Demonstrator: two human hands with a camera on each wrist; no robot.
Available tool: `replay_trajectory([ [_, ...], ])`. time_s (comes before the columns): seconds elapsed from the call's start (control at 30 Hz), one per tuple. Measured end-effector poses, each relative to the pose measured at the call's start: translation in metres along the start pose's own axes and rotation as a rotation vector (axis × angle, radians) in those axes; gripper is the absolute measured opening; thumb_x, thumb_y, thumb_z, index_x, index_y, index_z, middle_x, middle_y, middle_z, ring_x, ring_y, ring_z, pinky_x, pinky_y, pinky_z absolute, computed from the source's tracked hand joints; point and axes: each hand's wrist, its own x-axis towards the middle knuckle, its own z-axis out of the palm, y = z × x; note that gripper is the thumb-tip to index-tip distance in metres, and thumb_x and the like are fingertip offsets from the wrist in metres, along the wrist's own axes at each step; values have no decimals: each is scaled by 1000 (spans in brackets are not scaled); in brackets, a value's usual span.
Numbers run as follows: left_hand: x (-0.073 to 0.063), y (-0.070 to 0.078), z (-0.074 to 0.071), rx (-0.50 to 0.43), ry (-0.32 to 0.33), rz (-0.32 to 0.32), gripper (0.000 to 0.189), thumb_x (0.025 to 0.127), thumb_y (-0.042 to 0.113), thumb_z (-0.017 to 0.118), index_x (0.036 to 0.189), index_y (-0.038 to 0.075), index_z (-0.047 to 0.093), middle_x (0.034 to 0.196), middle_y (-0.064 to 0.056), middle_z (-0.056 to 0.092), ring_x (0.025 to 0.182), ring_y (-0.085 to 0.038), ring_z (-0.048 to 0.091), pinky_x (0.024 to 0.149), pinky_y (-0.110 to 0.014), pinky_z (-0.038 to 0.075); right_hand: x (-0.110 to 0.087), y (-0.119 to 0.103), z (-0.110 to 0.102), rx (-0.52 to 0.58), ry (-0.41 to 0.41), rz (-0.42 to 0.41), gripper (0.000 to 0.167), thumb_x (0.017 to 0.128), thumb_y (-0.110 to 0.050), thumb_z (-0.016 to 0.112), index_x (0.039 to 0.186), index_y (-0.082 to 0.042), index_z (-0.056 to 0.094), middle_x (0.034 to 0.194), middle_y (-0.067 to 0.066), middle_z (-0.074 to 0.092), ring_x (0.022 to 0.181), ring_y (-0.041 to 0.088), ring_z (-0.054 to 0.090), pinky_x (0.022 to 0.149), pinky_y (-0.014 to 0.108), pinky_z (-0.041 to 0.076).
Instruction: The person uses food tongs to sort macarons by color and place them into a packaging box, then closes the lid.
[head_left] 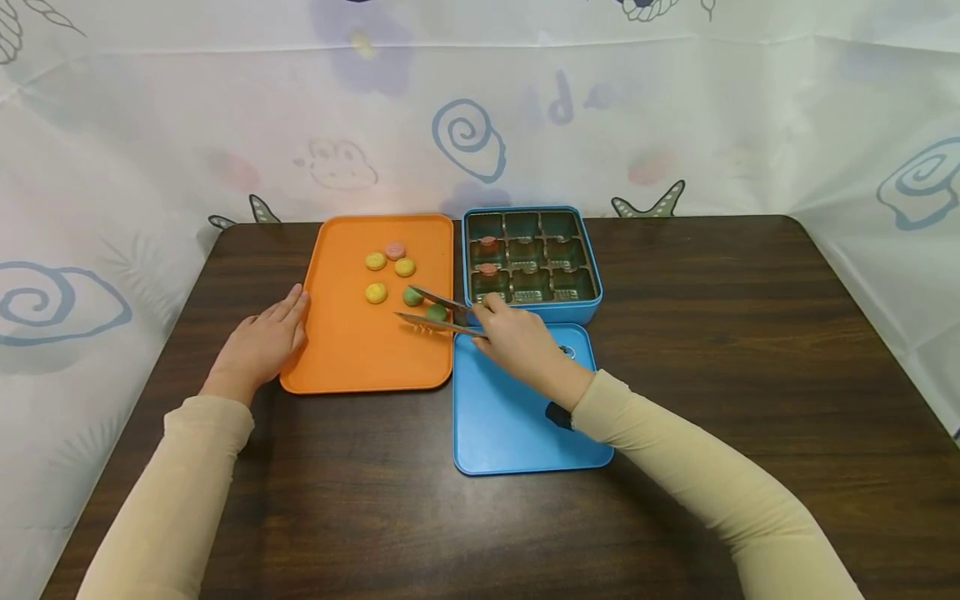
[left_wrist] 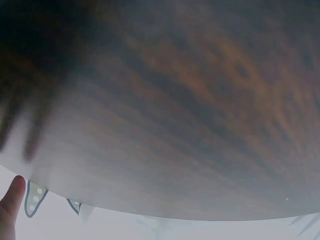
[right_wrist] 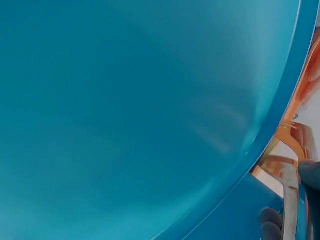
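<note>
At the left side of the table (head_left: pixel 337 492), left hand (head_left: pixel 258 337) is reaching forward from the near left, fingers straight and lying along the left rim of the orange tray (head_left: pixel 360 358); it's touching the rim, not grasping anything. Right hand (head_left: pixel 517 337) is coming in from the near right, forearm slanting far and left over the blue lid (head_left: pixel 510 425), fingers curling round metal tongs (head_left: pixel 450 326). Tongs are pointing left over the tray, arms spreading apart. Two green pieces (head_left: pixel 412 296) are lying at the tongs: one by the tip of the far arm, the other between the arms, nearer the near one. Farther off on the tray, three yellow pieces (head_left: pixel 376 293) and a pink piece (head_left: pixel 395 250) are sitting.

Blue box (head_left: pixel 570 313) is standing just right of the tray, on the far side of the lid; two pink pieces (head_left: pixel 488 269) are resting in its left column, can't tell which compartments.

Right wrist cam is showing fork-like tines (right_wrist: pixel 288 124) at the tongs' end, which the head view is catching mostly edge-on; lid is filling most of that frame. Left wrist cam is catching mainly blurred tabletop, plus one fingertip (left_wrist: pixel 17 185) against the pale backdrop (left_wrist: pixel 125 227). Only the head view is showing the box's compartments.
</note>
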Motion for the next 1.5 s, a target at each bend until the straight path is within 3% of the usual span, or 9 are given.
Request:
replay_trajectory([
  [0.4,2,1,-1,34,53,-12,56,103,28,21,153,3,14,161,-16,12,142,-42,23,114,-65,18,-4,2,-4,61,-30,-6,40,88,-25,68,121,-3,64,100,9,57,56,13,58,49,23,49],
  [0.63,1,-2,-3,-6,30,-3,57,104,31,20,153,4,13,161,-17,12,142,-45,23,114,-63,18,-6,3,-7,49,-44,-17,38,89,-24,67,122,-4,64,100,10,60,55,13,57,49,23,49],
  [0.87,0,-3,0,18,25,-1,57,104,32,17,153,4,11,161,-17,10,142,-45,24,114,-62,20,-7,5,-6,48,-42,-26,35,89,-23,67,120,-6,66,94,8,61,53,14,56,45,22,44],
  [1.3,0,-4,2,25,29,4,57,104,32,16,153,3,10,161,-16,9,143,-44,22,114,-63,20,-8,6,-6,74,-5,-52,36,88,-22,68,120,-6,66,97,8,63,56,14,60,47,21,47],
  [1.5,0,-2,2,23,29,5,57,104,31,17,153,3,10,161,-17,8,143,-44,21,114,-63,20,-8,7,-15,73,50,-56,35,87,-23,69,119,-7,67,103,8,66,55,14,60,46,22,47],
])
